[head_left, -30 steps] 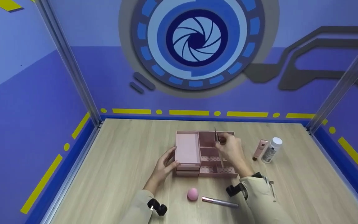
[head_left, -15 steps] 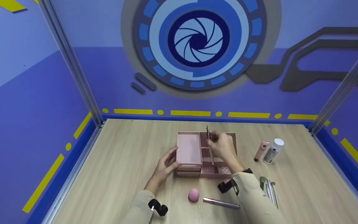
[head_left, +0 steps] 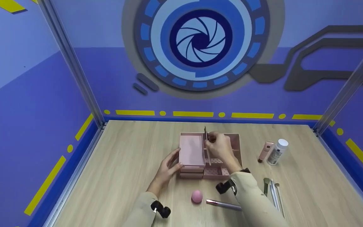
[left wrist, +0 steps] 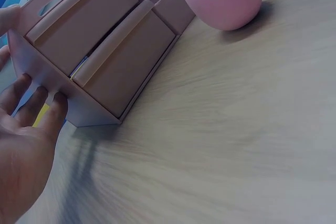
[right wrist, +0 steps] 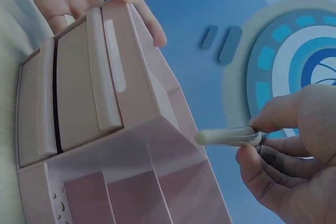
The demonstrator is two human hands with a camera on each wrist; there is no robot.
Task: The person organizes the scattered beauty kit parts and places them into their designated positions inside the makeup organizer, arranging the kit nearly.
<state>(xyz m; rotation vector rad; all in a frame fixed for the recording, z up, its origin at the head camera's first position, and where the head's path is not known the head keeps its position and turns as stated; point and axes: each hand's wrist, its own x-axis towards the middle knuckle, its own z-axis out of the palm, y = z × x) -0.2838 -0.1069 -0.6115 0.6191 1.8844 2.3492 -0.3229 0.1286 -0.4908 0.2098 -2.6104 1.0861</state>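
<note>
A pink makeup organizer (head_left: 191, 150) stands on the table, with a shallow top tray and drawers on its left and open compartments on its right. My left hand (head_left: 164, 173) rests against its left side. In the left wrist view those fingers (left wrist: 55, 111) lie fairly straight on the side panel. My right hand (head_left: 221, 147) pinches a slim makeup brush (head_left: 209, 157) over the compartments, close to the tray's right wall. The brush's dark end points up and its pale, rounded handle end (right wrist: 215, 137) points down. Part of the brush is hidden by the fingers.
A pink egg-shaped sponge (head_left: 197, 196) and a silver tube (head_left: 222, 204) lie in front of the organizer. Several brushes (head_left: 274, 193) lie by the right forearm. Farther right are a pink squeeze tube (head_left: 266, 151) and a white-capped bottle (head_left: 277, 152).
My right hand has moved left with the brush, from the right compartments to beside the tray, uncovering the brushes on the table. The left hand stays on the organizer's side.
</note>
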